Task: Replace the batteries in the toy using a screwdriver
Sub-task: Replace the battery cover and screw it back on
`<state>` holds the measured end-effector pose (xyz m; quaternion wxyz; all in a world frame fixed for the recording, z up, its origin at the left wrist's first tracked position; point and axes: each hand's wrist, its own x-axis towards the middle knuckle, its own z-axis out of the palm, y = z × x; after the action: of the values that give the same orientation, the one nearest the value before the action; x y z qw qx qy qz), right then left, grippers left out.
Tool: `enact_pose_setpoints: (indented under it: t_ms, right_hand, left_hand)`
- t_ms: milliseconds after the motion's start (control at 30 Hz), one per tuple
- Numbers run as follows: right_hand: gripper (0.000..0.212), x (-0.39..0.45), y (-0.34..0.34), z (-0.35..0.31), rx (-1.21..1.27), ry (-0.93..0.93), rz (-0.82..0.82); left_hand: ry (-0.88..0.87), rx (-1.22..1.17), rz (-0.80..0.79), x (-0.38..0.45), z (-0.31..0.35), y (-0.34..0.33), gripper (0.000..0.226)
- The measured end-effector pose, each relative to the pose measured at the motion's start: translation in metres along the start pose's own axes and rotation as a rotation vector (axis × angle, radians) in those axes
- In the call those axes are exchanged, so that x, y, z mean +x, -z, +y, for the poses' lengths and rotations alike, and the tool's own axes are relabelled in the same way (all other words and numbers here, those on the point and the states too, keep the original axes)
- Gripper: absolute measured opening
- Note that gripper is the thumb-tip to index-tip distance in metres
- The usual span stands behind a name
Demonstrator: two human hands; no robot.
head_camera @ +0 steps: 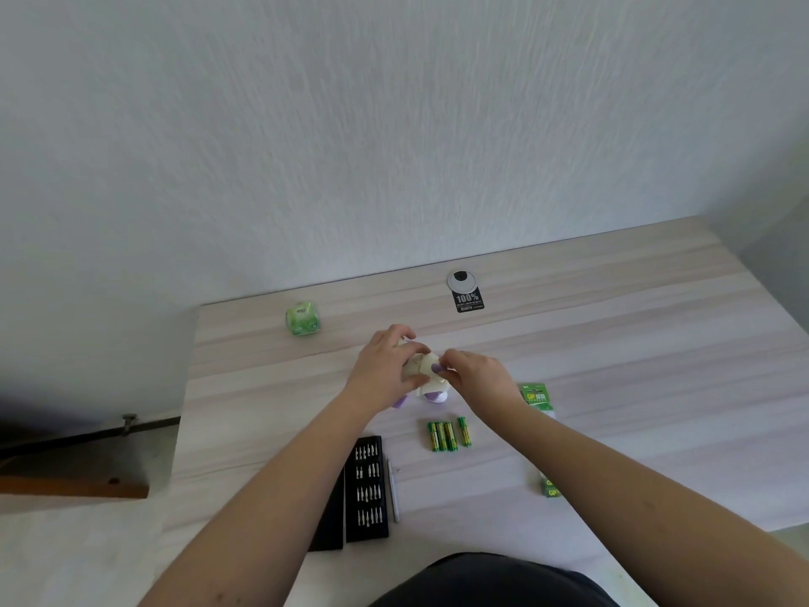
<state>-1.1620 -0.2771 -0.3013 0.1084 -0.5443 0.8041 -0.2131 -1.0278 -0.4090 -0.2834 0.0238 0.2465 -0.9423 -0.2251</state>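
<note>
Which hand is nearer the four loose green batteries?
Right. The right hand pinches the toy just beyond the batteries on the table. The left hand grips the toy's other side, farther left.

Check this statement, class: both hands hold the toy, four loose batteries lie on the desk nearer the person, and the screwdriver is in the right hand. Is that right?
One detail is wrong. The head view shows the screwdriver lying on the desk beside the bit case, not in the right hand. The rest stands: right and left hand hold the toy, and four loose batteries lie nearer the person.
</note>
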Motion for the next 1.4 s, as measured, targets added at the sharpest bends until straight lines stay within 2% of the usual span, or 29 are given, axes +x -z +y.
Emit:
enact_pose_setpoints:
  t_ms: [133, 400, 500, 633, 867, 933, 1033, 1233, 1400]
  right_hand:
    - [0.032, 0.0, 0.001, -0.002, -0.015, -0.016, -0.02]
    - [0.023, -0.009, -0.005, 0.0, 0.019, 0.054, 0.092]
    - [0.023, -0.008, -0.007, 0.001, 0.011, 0.057, 0.108]
    - [0.022, -0.01, -0.007, 0.0, 0.019, 0.051, 0.098]
    - [0.024, -0.009, -0.003, -0.008, -0.032, 0.05, 0.032]
    - [0.02, -0.012, -0.004, -0.009, -0.073, 0.087, 0.03]
    - [0.018, -0.014, -0.006, -0.008, -0.091, 0.102, 0.029]
    - [0.031, -0.016, 0.0, -0.012, 0.029, -0.086, -0.038]
    - [0.025, -0.019, 0.0, -0.01, 0.227, -0.184, -0.031]
  left_hand:
    - [-0.004, -0.018, 0.029, 0.0, 0.0, -0.002, 0.034]
    - [0.012, -0.031, 0.09, -0.005, 0.001, -0.006, 0.033]
    - [0.022, -0.027, 0.073, -0.005, 0.001, -0.005, 0.039]
    - [0.027, -0.023, 0.031, -0.006, -0.002, -0.006, 0.059]
    - [0.03, -0.031, 0.029, -0.009, -0.002, -0.007, 0.069]
    - [0.036, -0.086, 0.054, -0.011, -0.002, -0.008, 0.064]
    - [0.084, -0.23, 0.136, -0.014, 0.003, -0.009, 0.046]
    - [0.121, -0.396, 0.229, -0.017, 0.004, -0.014, 0.047]
    - [0.157, -0.326, 0.232, -0.014, 0.004, -0.015, 0.046]
